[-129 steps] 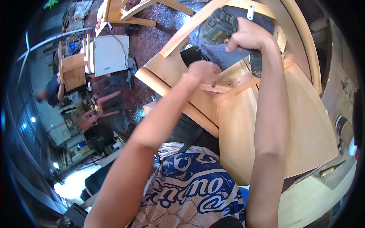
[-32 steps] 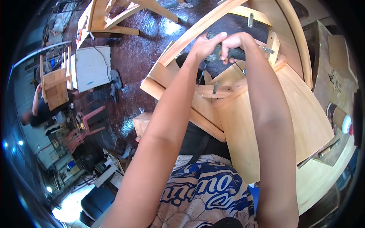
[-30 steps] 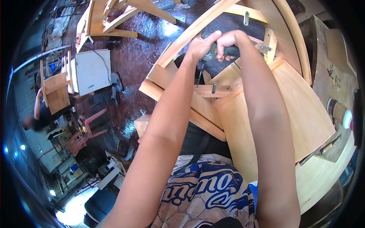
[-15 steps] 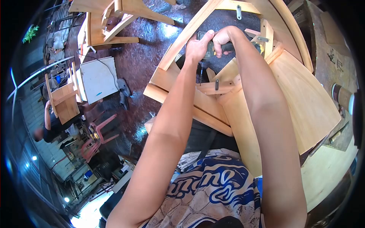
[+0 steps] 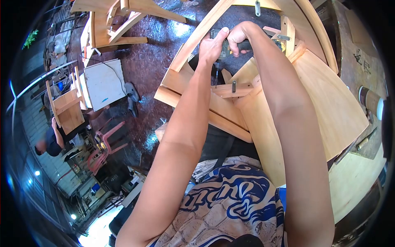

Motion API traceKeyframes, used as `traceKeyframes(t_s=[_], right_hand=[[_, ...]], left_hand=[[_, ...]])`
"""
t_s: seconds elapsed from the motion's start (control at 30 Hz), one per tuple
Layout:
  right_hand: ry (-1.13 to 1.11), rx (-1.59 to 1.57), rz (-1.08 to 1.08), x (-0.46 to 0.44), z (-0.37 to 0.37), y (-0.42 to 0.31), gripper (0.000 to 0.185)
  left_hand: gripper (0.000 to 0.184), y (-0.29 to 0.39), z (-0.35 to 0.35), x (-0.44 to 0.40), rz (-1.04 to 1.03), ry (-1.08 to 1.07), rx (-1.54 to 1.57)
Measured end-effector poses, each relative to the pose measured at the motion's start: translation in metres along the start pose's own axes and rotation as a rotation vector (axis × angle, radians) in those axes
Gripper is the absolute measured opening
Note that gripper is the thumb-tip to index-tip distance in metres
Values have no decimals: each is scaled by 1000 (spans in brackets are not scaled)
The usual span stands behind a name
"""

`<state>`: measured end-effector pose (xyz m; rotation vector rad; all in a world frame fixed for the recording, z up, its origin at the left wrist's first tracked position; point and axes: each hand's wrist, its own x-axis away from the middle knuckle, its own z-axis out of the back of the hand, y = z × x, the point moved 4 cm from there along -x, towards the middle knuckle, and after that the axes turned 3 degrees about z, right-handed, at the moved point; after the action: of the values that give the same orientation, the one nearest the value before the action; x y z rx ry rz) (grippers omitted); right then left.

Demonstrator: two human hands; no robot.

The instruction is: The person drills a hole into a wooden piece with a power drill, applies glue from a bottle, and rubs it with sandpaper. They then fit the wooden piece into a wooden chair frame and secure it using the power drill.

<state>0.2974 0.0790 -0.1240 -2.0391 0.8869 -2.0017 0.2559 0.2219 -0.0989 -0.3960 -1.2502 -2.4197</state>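
Note:
Both my hands are on a dark power drill (image 5: 224,50), its long thin bit pointing down at the wooden frame. My left hand (image 5: 212,47) wraps round the drill's head, thumb on top. Curled round the drill's grip is my right hand (image 5: 240,38). Below them lies a pale wooden chair (image 5: 312,99) with curved panels. A wooden cross block (image 5: 231,90) of the chair bears a small metal plate (image 5: 234,86). Another metal plate (image 5: 283,37) sits on a block farther right. The bit's tip is near the left end of the cross block.
At the left a person (image 5: 53,138) holds a small wooden chair (image 5: 68,109). A white board (image 5: 103,84), a red plastic chair (image 5: 108,138) and more wooden furniture (image 5: 123,29) stand on the dark floor. A bottle (image 5: 370,101) lies on the worktable (image 5: 354,66) at the right.
Since the oldest frame, my left hand has moved from the cross block onto the drill, and the drill has turned bit down. Over the last half second the hands shift only slightly in view.

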Motion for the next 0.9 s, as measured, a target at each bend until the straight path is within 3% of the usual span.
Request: traceKeyframes(t_s=[0.1, 0.17, 0.27, 0.3, 0.33, 0.4, 0.47, 0.57, 0.63, 0.73, 0.9], right_hand=[[9, -2, 18, 0, 1, 0, 15], [21, -15, -12, -4, 0, 4, 15], [10, -53, -3, -9, -6, 7, 14], [-20, -84, 36, -10, -10, 6, 14], [-26, -74, 40, -13, -8, 6, 14], [-61, 11, 42, -18, -8, 4, 13], [-53, 15, 21, -17, -8, 4, 13], [10, -22, -5, -12, -8, 3, 14], [10, 9, -23, 0, -10, -2, 14], [12, -12, -29, -13, -9, 2, 14], [15, -21, -30, -20, -8, 8, 13]], left_hand=[[105, 2, 2, -2, -59, 38, 6], [106, 5, 0, 4, 56, -159, 38], [106, 11, 2, 15, 55, -134, -5], [85, 6, 1, 15, 52, -25, 0], [85, -6, -5, 8, 58, -14, 1], [85, -14, -2, 2, 16, 207, -144], [84, -8, 0, 4, 26, 198, -162], [82, 12, 7, 18, 100, 22, -71], [91, 5, 4, 14, 135, -106, 12], [75, 2, 4, 13, 39, 18, -16], [74, -6, -1, 7, 76, -42, 0]])
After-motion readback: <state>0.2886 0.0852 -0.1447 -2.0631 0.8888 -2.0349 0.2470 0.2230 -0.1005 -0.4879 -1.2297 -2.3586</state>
